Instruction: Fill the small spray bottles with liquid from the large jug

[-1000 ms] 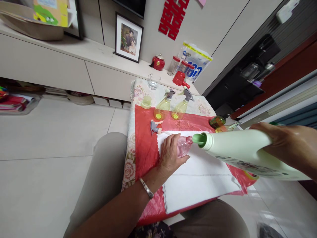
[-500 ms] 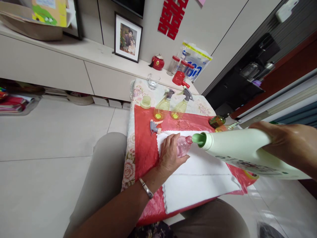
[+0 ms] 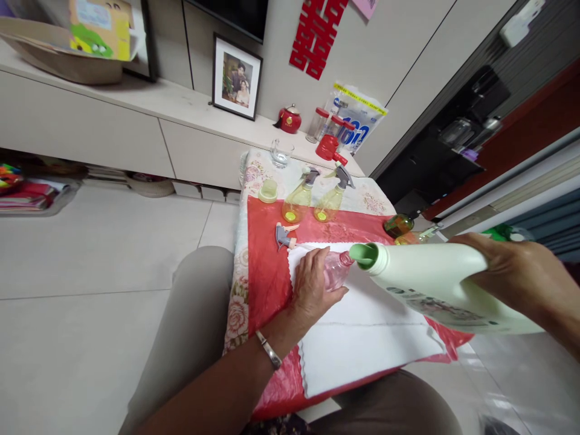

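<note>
My left hand (image 3: 313,284) is wrapped round a clear pink bottle (image 3: 336,270) over the white cloth (image 3: 362,344). Its open neck points up and to the right. My right hand (image 3: 512,266) grips the handle of a large pale green jug (image 3: 426,272), tilted nearly level. The jug's green spout is at the pink bottle's mouth; whether liquid flows cannot be made out. A loose grey spray head (image 3: 284,237) lies left of the bottle, on the red cover (image 3: 267,278). Behind it stand two yellowish spray bottles (image 3: 296,202) (image 3: 328,202).
A pale green cap (image 3: 267,191) and a glass cup (image 3: 281,153) are at the table's back left. A dark green bottle (image 3: 399,225) is at the right edge. Red-lidded jars (image 3: 317,125) and a red pot (image 3: 289,119) stand on the shelf behind.
The view has shifted slightly, so the scene sits a little lower. The jug has moved slightly left with my right hand. My left hand keeps its hold on the pink bottle.
</note>
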The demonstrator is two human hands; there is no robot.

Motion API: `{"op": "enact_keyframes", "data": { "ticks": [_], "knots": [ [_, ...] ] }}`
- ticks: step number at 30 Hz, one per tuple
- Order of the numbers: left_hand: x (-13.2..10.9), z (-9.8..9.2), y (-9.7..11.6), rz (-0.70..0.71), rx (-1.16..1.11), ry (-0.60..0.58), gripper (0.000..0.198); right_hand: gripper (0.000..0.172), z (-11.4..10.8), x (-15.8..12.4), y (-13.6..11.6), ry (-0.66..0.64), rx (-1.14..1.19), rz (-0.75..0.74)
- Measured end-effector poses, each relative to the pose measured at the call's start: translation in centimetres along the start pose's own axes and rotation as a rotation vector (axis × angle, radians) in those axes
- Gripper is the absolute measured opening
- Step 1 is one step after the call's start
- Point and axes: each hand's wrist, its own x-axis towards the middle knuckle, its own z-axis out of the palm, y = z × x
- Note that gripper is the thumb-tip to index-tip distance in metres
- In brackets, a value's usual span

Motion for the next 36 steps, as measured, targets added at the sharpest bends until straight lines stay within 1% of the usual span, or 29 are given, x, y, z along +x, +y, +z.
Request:
{"op": "enact_keyframes", "data": {
  "ticks": [2,5,8,10,13,16,21,24,27,30,31,34,36],
  "knots": [
    [0.0,0.1,0.0,-0.012,-0.004,0.005,0.096,0.045,0.7,-0.1,0.0,-0.015,0.181,0.068],
    [0.0,0.1,0.0,-0.017,-0.008,0.026,0.094,0.040,1.4,-0.1,-0.1,0.138,0.435,0.187],
    [-0.1,0.0,0.0,-0.002,-0.003,0.038,0.093,0.028,2.5,-0.1,-0.1,0.277,0.665,0.312],
    [-0.1,-0.1,0.1,0.013,0.005,0.045,0.091,0.020,3.8,0.1,-0.1,0.354,0.763,0.387],
    [0.0,-0.2,0.0,0.020,0.015,0.038,0.089,0.013,6.5,0.4,0.0,0.448,0.873,0.474],
    [0.2,-0.1,-0.2,0.015,0.005,0.021,0.090,0.012,9.9,0.6,0.0,0.502,1.014,0.528],
    [0.2,0.3,-0.5,-0.013,0.004,0.036,0.092,0.015,15.6,0.6,-1.0,0.579,1.181,0.547],
    [0.2,0.4,-0.6,-0.040,0.007,0.041,0.089,0.017,17.8,0.5,-1.6,0.584,1.236,0.556],
    [0.2,0.3,-0.4,-0.024,0.011,0.049,0.083,0.021,18.7,0.1,-1.7,0.568,1.252,0.563],
    [0.2,0.2,-0.2,0.003,0.007,0.077,0.082,0.013,18.4,-0.5,-1.1,0.513,1.222,0.547],
    [0.1,0.1,-0.1,0.007,0.005,0.083,0.083,0.014,18.2,-0.7,-0.8,0.492,1.198,0.539],
    [-0.1,0.1,0.1,0.011,0.002,0.063,0.085,0.026,17.4,-1.7,0.0,0.425,1.096,0.505],
    [-0.2,0.1,0.3,0.003,-0.005,0.044,0.086,0.035,16.7,-2.9,0.0,0.398,1.015,0.460]
  ]
}}
